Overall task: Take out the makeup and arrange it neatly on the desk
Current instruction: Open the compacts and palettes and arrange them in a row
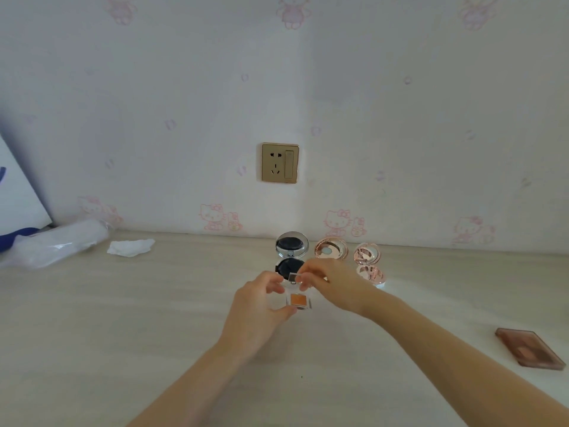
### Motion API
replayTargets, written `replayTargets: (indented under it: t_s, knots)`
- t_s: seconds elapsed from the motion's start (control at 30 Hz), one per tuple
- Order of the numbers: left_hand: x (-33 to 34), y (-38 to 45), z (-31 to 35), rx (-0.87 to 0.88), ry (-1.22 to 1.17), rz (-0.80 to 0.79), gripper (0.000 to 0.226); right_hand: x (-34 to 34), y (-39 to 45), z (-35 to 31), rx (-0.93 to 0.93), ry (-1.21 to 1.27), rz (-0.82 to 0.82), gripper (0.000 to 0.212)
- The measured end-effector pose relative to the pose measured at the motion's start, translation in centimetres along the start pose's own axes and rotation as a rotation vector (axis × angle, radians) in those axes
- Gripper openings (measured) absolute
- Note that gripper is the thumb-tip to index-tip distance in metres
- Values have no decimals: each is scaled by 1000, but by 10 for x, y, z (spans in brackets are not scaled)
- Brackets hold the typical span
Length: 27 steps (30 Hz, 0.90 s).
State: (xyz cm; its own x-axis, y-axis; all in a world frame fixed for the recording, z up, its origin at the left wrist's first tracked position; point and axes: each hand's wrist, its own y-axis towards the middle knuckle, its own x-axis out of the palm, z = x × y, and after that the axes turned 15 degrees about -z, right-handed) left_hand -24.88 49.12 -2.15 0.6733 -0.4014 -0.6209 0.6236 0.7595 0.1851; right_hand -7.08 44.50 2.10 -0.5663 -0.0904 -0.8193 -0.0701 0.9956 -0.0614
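Observation:
A small clear square compact (298,300) with an orange pan is held above the middle of the desk. My left hand (258,306) grips its base from the left. My right hand (331,285) pinches its raised clear lid from the right. Behind them, by the wall, a black round cushion compact (291,245) stands open, its lower half partly hidden by my hands. To its right a rose-gold round compact (331,249) and an open rose-gold mirror compact (368,263) sit in a row.
A brown rectangular palette (530,348) lies at the right edge of the desk (123,318). A crumpled white tissue (131,247) and a clear plastic bag (55,245) lie at the back left. A gold wall socket (280,163) is above.

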Motion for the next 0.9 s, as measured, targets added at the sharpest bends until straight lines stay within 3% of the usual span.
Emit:
replayTargets:
  t_s: [0.4,0.9]
  knots:
    - [2,-10,-13,-107,8,-14,34,13,19,-5,-9,-38,-89,20]
    - [8,-5,-18,-83,100,-25,32,16,27,2,7,-22,-85,21]
